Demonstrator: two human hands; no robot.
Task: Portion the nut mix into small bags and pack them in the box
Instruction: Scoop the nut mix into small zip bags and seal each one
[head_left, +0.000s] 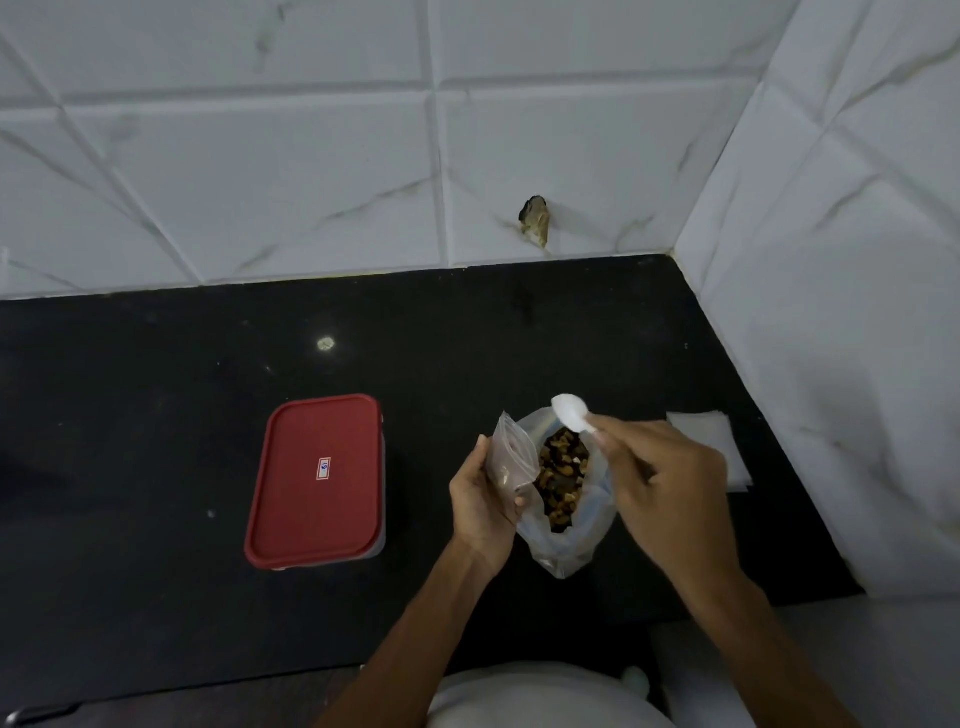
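Observation:
A large clear bag of nut mix (563, 483) stands open on the black counter (156, 415). My left hand (483, 504) grips a small clear zip bag (511, 460) upright, right beside the big bag's left edge; a few nuts seem to lie in its bottom. My right hand (665, 483) holds a white plastic spoon (571, 413), whose bowl sits above the big bag's far rim. A box with a red lid (317, 480) lies closed on the counter to the left of my hands.
A stack of flat small clear bags (717, 441) lies at the right, near the corner of the white tiled walls (467, 156). The counter's front edge runs below my forearms.

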